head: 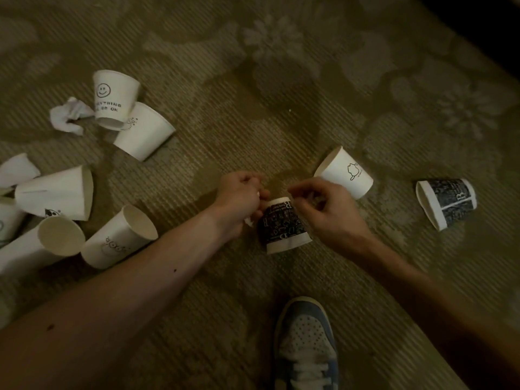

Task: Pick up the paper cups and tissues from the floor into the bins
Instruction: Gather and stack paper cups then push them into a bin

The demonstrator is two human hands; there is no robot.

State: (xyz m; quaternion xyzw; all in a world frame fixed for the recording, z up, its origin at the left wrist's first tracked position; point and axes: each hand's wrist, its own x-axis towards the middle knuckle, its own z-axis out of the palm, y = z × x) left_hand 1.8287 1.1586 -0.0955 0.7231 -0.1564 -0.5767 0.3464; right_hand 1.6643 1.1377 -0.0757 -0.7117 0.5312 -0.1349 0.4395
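Both forearms reach down and meet in the middle. The left hand (239,201) is curled tight around a white scrap (249,221), knuckles against a dark printed cup (284,225). The right hand (323,209) pinches that cup's upper edge narrowly with thumb and forefinger. I cannot tell whether the cup is on the floor.

A second dark cup (446,202) lies to the right. Six white cups (115,98) show whole, five at the left and one near the right hand. Two more white shapes are cut off at the left edge. One crumpled tissue (70,115) lies by the smiley cup.

The floor is a dim olive carpet (281,80) with a flower pattern, and a blue-and-white shoe (305,342) stands on it.
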